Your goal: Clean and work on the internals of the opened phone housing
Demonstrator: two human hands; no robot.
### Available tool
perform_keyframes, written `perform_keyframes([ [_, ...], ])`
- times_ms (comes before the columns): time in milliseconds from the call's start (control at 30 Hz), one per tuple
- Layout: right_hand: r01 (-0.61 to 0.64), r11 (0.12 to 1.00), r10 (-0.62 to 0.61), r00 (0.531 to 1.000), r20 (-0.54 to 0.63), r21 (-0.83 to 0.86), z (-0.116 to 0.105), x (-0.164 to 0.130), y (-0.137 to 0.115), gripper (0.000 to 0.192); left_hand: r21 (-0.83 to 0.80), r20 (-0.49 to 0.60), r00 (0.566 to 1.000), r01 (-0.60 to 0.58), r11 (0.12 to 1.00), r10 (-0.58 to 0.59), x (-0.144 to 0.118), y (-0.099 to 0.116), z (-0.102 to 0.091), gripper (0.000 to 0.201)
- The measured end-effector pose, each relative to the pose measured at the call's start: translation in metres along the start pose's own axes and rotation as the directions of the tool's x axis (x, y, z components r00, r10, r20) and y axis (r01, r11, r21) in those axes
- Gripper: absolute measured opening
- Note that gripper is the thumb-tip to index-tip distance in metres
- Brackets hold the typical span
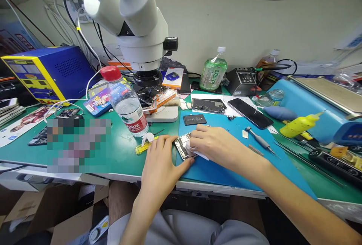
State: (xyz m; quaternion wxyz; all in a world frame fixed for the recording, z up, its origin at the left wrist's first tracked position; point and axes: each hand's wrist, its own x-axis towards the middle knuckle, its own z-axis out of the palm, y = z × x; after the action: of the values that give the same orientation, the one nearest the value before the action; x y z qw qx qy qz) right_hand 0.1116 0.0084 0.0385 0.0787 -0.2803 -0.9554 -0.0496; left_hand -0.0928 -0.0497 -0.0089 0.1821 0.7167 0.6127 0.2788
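Between left hand (161, 162) and right hand (212, 142), at the left edge of blue mat (226, 172): opened phone body (181, 147), internal parts exposed and facing up. Gripped at its left portion, partly hidden at its right. Whether lying flat or slightly raised: not determinable.

Left hand: half open, with thumb at the near edge of the phone body and fingers at its far left corner, thus bracketing it. Right hand: nearly closed, with fingers curled over the right portion of the phone body and pinching white wipe (190, 148). Firm contact of wipe with exposed parts: not verifiable.

Just beyond the phone body, on the mat: black battery (195, 119). Farther back, on white paper (229, 97): opened phone half (208, 105). To its right: black smartphone (250, 113), lying at a slant. Right of right hand: grey screwdriver (261, 139).

Just left of left hand, on green bench top (121, 162): translucent yellow item (144, 147). Behind it, standing upright: red-capped water bottle (127, 105). Farther back: microscope (138, 30). At left rear: blue-and-yellow instrument (59, 72). At centre rear: green bottle (214, 72). At far right: yellow squeeze bottle (299, 125), tilted, near light-blue machine (316, 105).
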Motion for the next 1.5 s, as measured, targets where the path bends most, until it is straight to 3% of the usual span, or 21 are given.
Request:
perform_keyframes([
  [433,0.020,0.998,-0.016,0.998,-0.066,0.059,0.004,0.001,0.004,0.024,0.006,-0.012,1.000,-0.001,1.000,0.001,0.000,-0.001,0.001,0.053],
  [533,-0.032,0.993,0.048,0.990,-0.134,0.115,-0.002,-0.010,0.009,0.022,0.002,-0.005,1.000,0.016,1.000,-0.016,0.000,-0.001,0.001,0.053],
  [700,-0.231,0.948,0.293,0.899,-0.324,0.217,-0.004,-0.027,0.004,0.008,-0.031,0.008,1.000,0.025,0.999,-0.024,-0.001,-0.002,0.000,0.054],
  [833,-0.260,0.925,0.365,0.814,-0.453,0.279,0.008,-0.036,-0.011,0.006,-0.057,0.000,1.000,0.030,0.998,-0.030,-0.001,-0.001,0.001,0.057],
  [900,-0.248,0.928,0.360,0.794,-0.490,0.279,0.015,-0.040,-0.017,0.007,-0.068,0.008,0.999,0.037,0.997,-0.036,-0.002,-0.001,0.001,0.060],
  [1167,-0.169,0.979,0.204,0.848,-0.490,0.116,0.025,-0.039,-0.027,0.011,-0.082,0.020,0.995,0.102,0.991,-0.101,-0.004,0.000,0.001,0.067],
  [1500,-0.022,0.989,-0.033,0.929,-0.368,-0.145,0.025,-0.041,-0.028,0.017,-0.112,0.053,0.990,0.136,0.984,-0.131,-0.004,0.002,0.000,0.070],
])
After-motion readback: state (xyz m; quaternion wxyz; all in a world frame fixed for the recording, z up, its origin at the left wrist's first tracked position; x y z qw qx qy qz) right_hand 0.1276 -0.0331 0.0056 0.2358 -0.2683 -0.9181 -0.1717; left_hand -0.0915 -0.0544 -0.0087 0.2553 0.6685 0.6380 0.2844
